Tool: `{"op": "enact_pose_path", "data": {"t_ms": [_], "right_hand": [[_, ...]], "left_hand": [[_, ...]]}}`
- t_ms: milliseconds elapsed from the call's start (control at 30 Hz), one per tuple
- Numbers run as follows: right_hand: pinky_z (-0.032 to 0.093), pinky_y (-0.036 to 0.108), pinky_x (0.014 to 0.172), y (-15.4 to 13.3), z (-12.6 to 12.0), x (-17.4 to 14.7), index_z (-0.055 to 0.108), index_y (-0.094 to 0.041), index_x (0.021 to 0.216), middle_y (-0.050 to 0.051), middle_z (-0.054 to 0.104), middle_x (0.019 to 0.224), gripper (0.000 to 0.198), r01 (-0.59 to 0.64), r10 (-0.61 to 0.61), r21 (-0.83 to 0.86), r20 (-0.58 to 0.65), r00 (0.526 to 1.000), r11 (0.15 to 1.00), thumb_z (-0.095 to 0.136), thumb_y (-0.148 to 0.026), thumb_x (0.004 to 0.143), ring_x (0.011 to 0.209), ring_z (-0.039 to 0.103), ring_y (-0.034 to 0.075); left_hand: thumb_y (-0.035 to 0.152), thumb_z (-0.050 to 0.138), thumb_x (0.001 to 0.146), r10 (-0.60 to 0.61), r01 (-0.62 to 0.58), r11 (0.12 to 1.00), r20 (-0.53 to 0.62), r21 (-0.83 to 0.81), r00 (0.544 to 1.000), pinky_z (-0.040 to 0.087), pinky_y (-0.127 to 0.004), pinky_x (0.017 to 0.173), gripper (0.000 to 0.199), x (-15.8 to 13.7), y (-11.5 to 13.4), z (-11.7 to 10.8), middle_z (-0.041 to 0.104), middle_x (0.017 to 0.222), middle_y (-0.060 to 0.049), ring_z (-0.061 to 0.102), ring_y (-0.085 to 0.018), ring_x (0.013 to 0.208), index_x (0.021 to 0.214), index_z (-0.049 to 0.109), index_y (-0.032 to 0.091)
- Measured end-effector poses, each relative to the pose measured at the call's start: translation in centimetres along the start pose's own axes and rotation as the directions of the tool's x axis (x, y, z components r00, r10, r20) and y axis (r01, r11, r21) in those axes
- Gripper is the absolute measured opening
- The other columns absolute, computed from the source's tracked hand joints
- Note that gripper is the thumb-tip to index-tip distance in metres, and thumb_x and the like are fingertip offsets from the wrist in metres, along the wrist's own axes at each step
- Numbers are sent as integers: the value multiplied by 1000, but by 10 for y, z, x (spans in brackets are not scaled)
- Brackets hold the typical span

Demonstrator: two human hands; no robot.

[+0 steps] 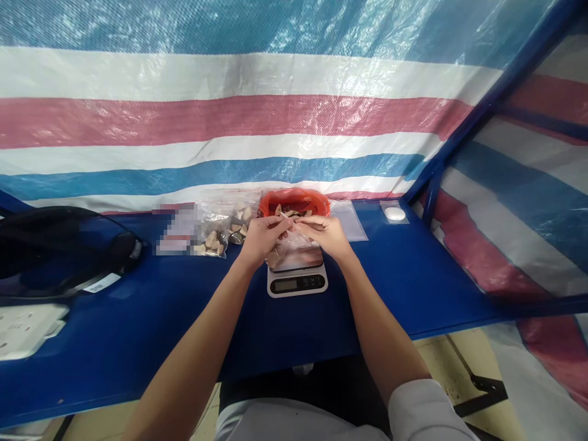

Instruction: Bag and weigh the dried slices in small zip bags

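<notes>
My left hand point(265, 235) and my right hand point(327, 234) come close together over a white digital scale point(297, 288). Both sets of fingers are closed, pinching the top edge of a clear plastic bag point(281, 252) that hangs above the scale's plate. Some brownish pieces seem to be in the bag's lower left, though glare blurs them. Right behind my fingers stands a red plastic bag point(294, 197), its mouth open, with brown-and-pale dried slices inside. The scale's display is unreadable from here.
Left of the scale lie clear bags of dried slices point(214, 239) on the blue table point(184, 318). Black headphones point(124, 254) and a white power strip point(30, 331) are further left. Flat clear bags point(356, 222) and a white round object point(395, 214) lie right. Striped sheeting point(229, 116) hangs behind.
</notes>
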State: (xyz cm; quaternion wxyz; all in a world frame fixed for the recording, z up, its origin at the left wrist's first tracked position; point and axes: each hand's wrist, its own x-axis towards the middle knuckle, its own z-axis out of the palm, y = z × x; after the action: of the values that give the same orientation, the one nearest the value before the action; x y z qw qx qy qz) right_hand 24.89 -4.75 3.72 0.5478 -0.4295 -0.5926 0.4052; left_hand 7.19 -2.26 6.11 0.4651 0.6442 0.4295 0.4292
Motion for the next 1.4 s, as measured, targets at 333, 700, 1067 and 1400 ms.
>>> {"op": "enact_pose_path", "data": {"t_ms": [333, 700, 1067, 1400], "right_hand": [[58, 32, 70, 2, -3, -2, 82, -20, 88, 2, 77, 76, 25, 29, -40, -240, -41, 998, 970, 72, -42, 82, 74, 72, 21], [62, 33, 59, 12, 4, 2, 81, -21, 79, 1, 76, 74, 25, -138, 138, 9, -126, 982, 990, 80, -43, 68, 71, 73, 22], [63, 28, 57, 10, 2, 1, 80, -19, 85, 3, 76, 74, 30, -140, 138, 2, -184, 973, 990, 75, -46, 72, 71, 74, 20], [65, 35, 79, 16, 3, 1, 80, -24, 93, 2, 79, 91, 20, 6, -34, -171, -159, 987, 985, 73, -36, 78, 84, 76, 22]], "left_hand": [[44, 65, 85, 126, -125, 971, 10, 202, 992, 48, -25, 66, 31, -5, -5, 4, 74, 72, -2, 63, -15, 66, 76, 77, 17], [42, 65, 79, 125, -123, 964, 5, 237, 992, 48, -27, 69, 28, -4, -5, 2, 74, 75, -4, 64, -17, 69, 74, 72, 16], [38, 61, 76, 135, -86, 890, -79, 449, 988, 44, -26, 64, 22, -2, 1, -10, 68, 65, -1, 58, -14, 62, 68, 65, 18], [30, 61, 81, 147, -122, 835, -3, 536, 989, 49, -29, 76, 15, 13, 4, 2, 71, 72, -2, 65, -17, 69, 77, 69, 18]]}}
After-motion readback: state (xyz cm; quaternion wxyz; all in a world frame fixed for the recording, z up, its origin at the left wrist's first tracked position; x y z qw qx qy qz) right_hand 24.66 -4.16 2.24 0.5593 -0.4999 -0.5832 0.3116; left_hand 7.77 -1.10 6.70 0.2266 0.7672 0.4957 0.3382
